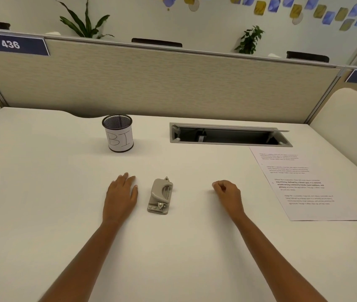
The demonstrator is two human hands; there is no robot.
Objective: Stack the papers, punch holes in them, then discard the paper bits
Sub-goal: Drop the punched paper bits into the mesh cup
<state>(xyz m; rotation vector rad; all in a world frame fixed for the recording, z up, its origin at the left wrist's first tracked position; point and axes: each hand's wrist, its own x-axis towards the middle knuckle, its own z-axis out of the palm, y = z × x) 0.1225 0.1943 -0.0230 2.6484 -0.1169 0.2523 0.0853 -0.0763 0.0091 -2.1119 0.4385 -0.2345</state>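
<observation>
Hands flank the grey metal hole punch [160,195], nothing gripped.
Left hand [121,194] flat, fingers spread, just beside it; right hand [227,194] curled into a loose, empty fist, printed white papers [303,184] beyond.

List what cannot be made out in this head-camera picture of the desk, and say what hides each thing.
- Papers: how many sheets lie there; they overlap, and the print is too small to read.
- Mesh cup: its contents; the wall and the label hide the inside.
- Label's last letters: they curve out of sight.
- Right hand: what, if anything, it holds; the fingers curl under.
- Hole punch: whether its tray holds bits.
</observation>
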